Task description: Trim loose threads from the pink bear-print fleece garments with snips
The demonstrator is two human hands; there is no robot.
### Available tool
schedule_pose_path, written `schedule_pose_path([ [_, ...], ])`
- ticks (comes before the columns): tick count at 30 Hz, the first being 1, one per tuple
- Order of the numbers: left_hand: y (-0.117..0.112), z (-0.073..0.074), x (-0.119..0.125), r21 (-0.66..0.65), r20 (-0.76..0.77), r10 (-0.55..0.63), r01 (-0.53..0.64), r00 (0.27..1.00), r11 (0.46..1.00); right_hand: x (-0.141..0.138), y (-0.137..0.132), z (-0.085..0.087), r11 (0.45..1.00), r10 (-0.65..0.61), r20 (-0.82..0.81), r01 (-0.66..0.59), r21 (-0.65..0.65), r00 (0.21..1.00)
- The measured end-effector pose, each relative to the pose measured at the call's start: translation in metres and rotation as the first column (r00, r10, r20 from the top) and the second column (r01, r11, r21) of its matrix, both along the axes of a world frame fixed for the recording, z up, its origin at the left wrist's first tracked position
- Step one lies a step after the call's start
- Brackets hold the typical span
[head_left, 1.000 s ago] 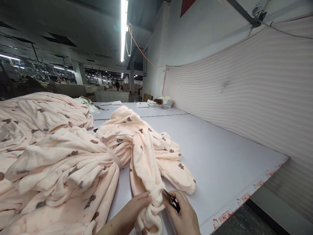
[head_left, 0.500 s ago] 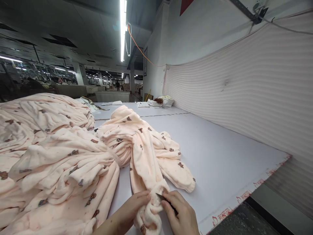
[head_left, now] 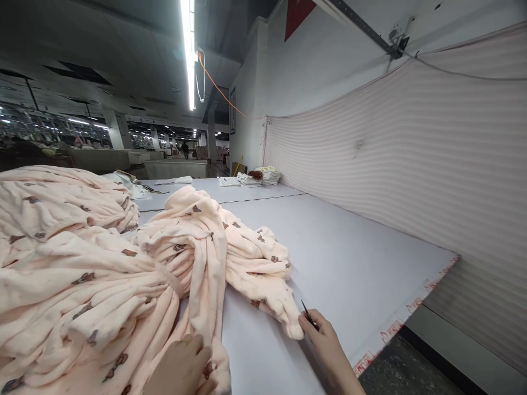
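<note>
A pale pink fleece garment [head_left: 222, 252] with small brown bear prints lies bunched on the white table [head_left: 349, 263]. My left hand [head_left: 181, 367] rests closed on a long fold of it at the bottom edge. My right hand [head_left: 325, 340] is closed around small dark thread snips [head_left: 307, 314], whose pointed tip sticks up. That hand touches the end of another pink fold [head_left: 288, 318].
A large heap of the same pink garments [head_left: 61, 258] fills the left side. Stacks of white folded pieces [head_left: 259, 175] sit at the table's far end. A striped cloth wall [head_left: 411, 159] runs along the right. The table's front edge [head_left: 403, 323] is near my right hand.
My hands have parted: the right one with the snips moved right to another fold's end, the left one dropped lower. The view has shifted right.
</note>
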State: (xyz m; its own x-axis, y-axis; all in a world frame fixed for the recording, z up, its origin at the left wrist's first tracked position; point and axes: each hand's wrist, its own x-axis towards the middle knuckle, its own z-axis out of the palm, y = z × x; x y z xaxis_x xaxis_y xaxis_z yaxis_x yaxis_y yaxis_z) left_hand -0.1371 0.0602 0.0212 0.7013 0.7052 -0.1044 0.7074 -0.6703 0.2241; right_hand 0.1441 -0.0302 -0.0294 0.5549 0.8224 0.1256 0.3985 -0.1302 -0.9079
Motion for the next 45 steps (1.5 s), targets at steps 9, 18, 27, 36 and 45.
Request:
schedule_pose_path([
  [9, -0.020, -0.052, 0.116, -0.053, 0.731, -0.061, 0.145, 0.679, 0.988, -0.040, -0.005, 0.019, 0.972, 0.184, -0.442, -0.096, 0.215, 0.878],
  [18, -0.011, -0.031, 0.109, -0.048, 0.780, -0.098, 0.215, 0.618, 0.976, -0.041, -0.037, 0.007, 0.980, -0.174, 0.487, 0.103, 0.170, 0.856],
  [27, -0.013, -0.038, 0.108, -0.093, 0.840, -0.034, 0.205, 0.542, 0.974, -0.032, -0.030, 0.017, 0.991, -0.103, 0.652, 0.019, 0.135, 0.751],
  [36, -0.011, -0.020, 0.100, -0.239, 0.807, 0.092, 0.181, 0.583, 0.954, -0.053, -0.011, -0.012, 0.939, -0.317, 0.359, 0.235, 0.253, 0.878],
  [45, -0.006, -0.015, 0.106, -0.813, 0.582, 0.638, 0.377, 0.504, 0.444, -0.035, -0.006, 0.011, 0.983, -0.170, 0.379, 0.128, 0.134, 0.910],
])
